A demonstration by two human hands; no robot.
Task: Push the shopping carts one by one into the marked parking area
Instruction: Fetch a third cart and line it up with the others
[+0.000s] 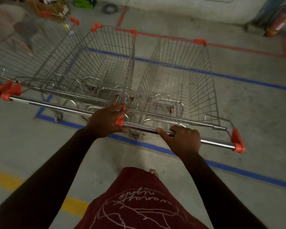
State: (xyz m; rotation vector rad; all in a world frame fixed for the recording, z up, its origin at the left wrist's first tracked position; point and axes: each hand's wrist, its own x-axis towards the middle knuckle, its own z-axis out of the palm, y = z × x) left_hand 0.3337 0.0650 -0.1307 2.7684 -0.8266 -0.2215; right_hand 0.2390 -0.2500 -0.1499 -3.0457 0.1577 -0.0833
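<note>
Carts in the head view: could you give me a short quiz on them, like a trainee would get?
1. True or false: the right hand grips the right cart's handle.
2. The tape line on the floor beneath that handle is: A red, B blue, C yellow.
3. Fill in: the handle's end caps are ____ in colour.

Key: 1 true; 2 B; 3 orange.
</note>
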